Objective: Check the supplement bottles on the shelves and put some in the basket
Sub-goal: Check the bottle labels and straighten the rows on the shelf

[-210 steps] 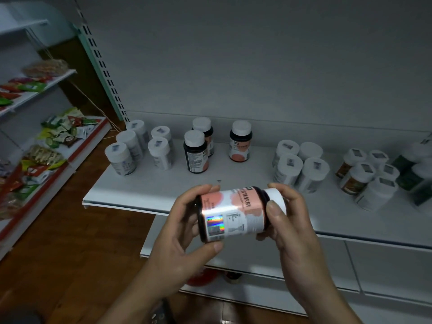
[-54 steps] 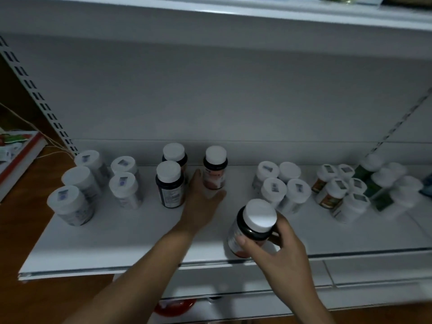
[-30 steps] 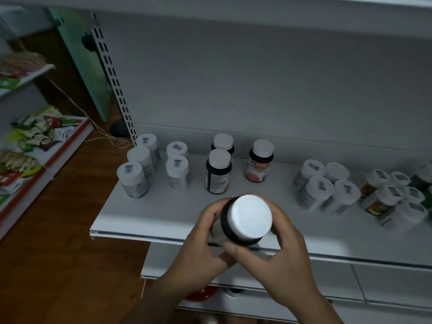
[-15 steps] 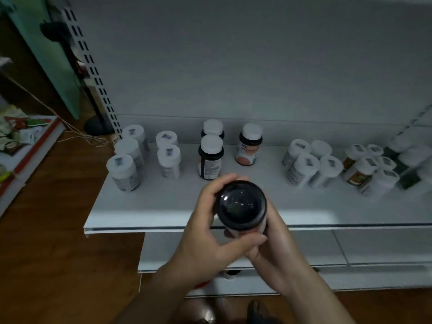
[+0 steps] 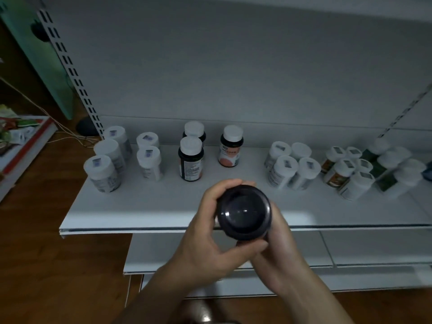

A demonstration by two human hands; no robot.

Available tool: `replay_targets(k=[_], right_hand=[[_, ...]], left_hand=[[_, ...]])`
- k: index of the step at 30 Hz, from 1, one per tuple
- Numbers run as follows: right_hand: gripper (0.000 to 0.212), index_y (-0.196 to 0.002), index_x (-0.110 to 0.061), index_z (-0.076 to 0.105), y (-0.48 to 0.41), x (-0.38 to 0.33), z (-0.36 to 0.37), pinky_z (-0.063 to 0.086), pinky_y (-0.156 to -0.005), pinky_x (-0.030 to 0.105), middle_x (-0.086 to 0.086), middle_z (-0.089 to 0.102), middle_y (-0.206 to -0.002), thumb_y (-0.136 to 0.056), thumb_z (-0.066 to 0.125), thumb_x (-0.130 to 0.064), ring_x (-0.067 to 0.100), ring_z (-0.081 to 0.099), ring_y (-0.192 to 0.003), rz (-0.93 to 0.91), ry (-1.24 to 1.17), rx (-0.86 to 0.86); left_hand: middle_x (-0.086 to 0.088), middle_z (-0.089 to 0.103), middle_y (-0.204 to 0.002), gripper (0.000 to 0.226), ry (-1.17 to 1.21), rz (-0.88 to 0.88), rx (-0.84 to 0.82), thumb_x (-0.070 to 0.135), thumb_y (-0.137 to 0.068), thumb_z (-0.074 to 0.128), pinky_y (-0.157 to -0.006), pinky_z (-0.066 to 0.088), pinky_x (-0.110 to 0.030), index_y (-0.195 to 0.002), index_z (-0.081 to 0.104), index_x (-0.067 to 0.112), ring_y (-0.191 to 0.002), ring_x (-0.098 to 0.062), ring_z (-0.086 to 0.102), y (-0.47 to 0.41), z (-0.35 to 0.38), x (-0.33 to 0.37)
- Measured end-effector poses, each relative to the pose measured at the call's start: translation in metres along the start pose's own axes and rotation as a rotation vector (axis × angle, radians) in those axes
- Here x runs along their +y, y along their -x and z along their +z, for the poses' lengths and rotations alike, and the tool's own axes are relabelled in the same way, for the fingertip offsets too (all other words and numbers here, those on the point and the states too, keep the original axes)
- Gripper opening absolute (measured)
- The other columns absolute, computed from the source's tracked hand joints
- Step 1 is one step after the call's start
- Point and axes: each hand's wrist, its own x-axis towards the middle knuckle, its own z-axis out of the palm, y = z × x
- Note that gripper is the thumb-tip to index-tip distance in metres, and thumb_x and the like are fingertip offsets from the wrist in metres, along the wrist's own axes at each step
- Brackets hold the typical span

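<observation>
A dark supplement bottle [image 5: 243,212] is held in front of the shelf edge with its round black base turned up toward me. My left hand [image 5: 205,239] grips its left side, fingers curled over the top and thumb underneath. My right hand [image 5: 278,249] holds it from the right and below, mostly hidden behind the bottle. On the white shelf [image 5: 145,206] stand three more dark bottles with white caps [image 5: 190,159], one with a pink label [image 5: 230,146]. No basket is in view.
White bottles cluster at the shelf's left [image 5: 105,169] and centre-right [image 5: 289,169]; brown- and green-labelled ones crowd the far right [image 5: 350,174]. A lower shelf [image 5: 149,251] juts out below. A snack rack [image 5: 21,136] stands at far left over wooden floor.
One second ago the bottle's white cap faced me; it has been turned over, and its dark base now faces me. Both hands still hold it.
</observation>
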Motion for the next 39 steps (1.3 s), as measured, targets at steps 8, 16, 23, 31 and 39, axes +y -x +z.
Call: replay_targets(k=[8, 16, 23, 31, 39], right_hand=[[0.018, -0.095, -0.029, 0.068, 0.006, -0.047, -0.026, 0.051, -0.067, 0.019, -0.010, 0.071, -0.095, -0.083, 0.059, -0.037, 0.005, 0.066, -0.088, -0.412, 0.526, 0.071], [0.022, -0.103, -0.028, 0.067, 0.007, -0.045, -0.043, 0.048, -0.069, 0.009, -0.013, 0.071, -0.099, -0.084, 0.060, -0.036, -0.002, 0.064, -0.092, -0.487, 0.558, 0.000], [0.061, -0.128, -0.043, 0.051, 0.004, -0.046, -0.062, 0.051, -0.094, 0.038, -0.016, 0.050, -0.137, -0.072, 0.076, -0.037, 0.012, 0.052, -0.126, -0.552, 0.891, -0.229], [0.043, -0.107, -0.037, 0.063, -0.004, -0.040, -0.057, 0.055, -0.068, 0.027, -0.009, 0.069, -0.102, -0.066, 0.072, -0.047, 0.009, 0.066, -0.089, -0.323, 0.600, -0.102], [0.045, -0.108, -0.033, 0.063, -0.008, -0.040, -0.051, 0.056, -0.072, 0.027, -0.004, 0.067, -0.110, -0.065, 0.077, -0.035, 0.016, 0.066, -0.099, -0.349, 0.551, -0.126]], left_hand=[[0.003, 0.047, -0.140, 0.069, 0.027, -0.090, 0.040, 0.011, -0.075, 0.074, -0.096, 0.052, -0.051, -0.131, 0.044, 0.037, -0.132, -0.025, 0.047, 0.004, -0.011, -0.014], [0.003, 0.055, -0.133, 0.063, 0.135, -0.229, 0.026, 0.010, -0.072, 0.076, -0.098, 0.052, -0.043, -0.125, 0.049, 0.034, -0.127, -0.023, 0.053, 0.007, -0.004, -0.018], [-0.003, 0.072, -0.102, 0.048, 0.248, -0.471, 0.121, 0.047, -0.069, 0.066, -0.079, 0.055, -0.025, -0.111, 0.065, 0.023, -0.095, -0.017, 0.067, 0.000, 0.005, -0.010], [0.006, 0.056, -0.126, 0.069, 0.226, -0.306, 0.001, 0.013, -0.074, 0.073, -0.085, 0.055, -0.028, -0.135, 0.043, 0.022, -0.113, -0.018, 0.059, -0.004, -0.001, -0.006], [0.009, 0.062, -0.124, 0.066, 0.220, -0.429, 0.067, 0.035, -0.073, 0.070, -0.083, 0.055, -0.025, -0.133, 0.045, 0.025, -0.114, -0.012, 0.062, -0.004, -0.003, -0.007]])
